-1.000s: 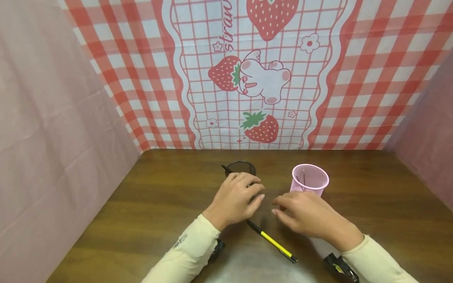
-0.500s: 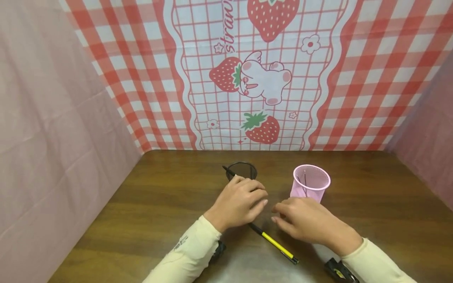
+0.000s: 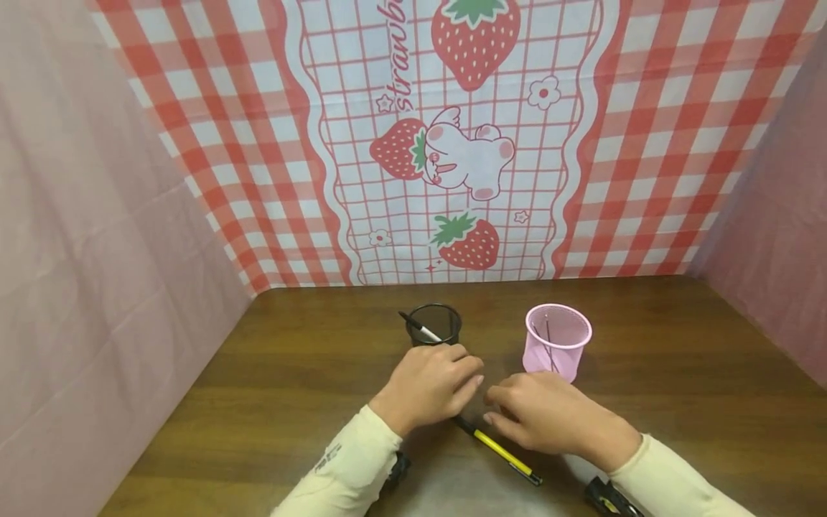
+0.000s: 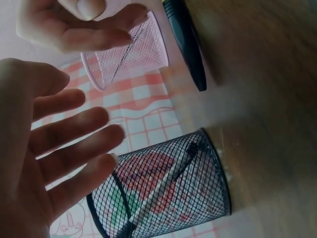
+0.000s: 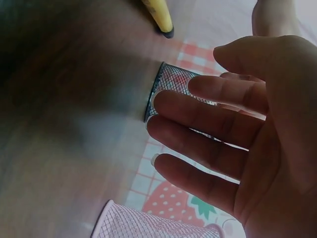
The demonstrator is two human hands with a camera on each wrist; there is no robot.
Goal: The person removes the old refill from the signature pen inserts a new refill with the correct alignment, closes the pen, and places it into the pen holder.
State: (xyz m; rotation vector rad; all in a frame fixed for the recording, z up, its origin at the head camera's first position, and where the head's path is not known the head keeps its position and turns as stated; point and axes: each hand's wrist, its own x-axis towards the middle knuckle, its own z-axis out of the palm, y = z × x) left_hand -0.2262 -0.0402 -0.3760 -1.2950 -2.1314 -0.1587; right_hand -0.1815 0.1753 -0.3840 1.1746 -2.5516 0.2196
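Note:
My left hand (image 3: 429, 384) hovers in front of a black mesh pen cup (image 3: 454, 336), fingers loosely bent and holding nothing. A white and black pen (image 3: 423, 329) leans inside that cup. To the right, my right hand (image 3: 555, 416) hangs relaxed before a pink mesh pen cup (image 3: 571, 365), likewise holding nothing. Thin dark sticks (image 3: 548, 337) stand in the pink cup. Between and below the hands lies a yellow and black pen (image 3: 500, 454) on the table; its dark end (image 4: 185, 44) shows in the left wrist view. Spread fingers (image 5: 198, 144) appear in the right wrist view.
The brown wooden table (image 3: 291, 373) ends at a red and white checked cloth (image 3: 465, 165) with strawberries. Pale pink cloths hang at the left (image 3: 97, 251) and right (image 3: 762, 237). Black wrist devices (image 3: 610, 497) sit under the cream sleeves.
Both hands have drawn back slightly toward the person, so more of each cup shows. The head view has shifted a little. The pens and cups keep their places.

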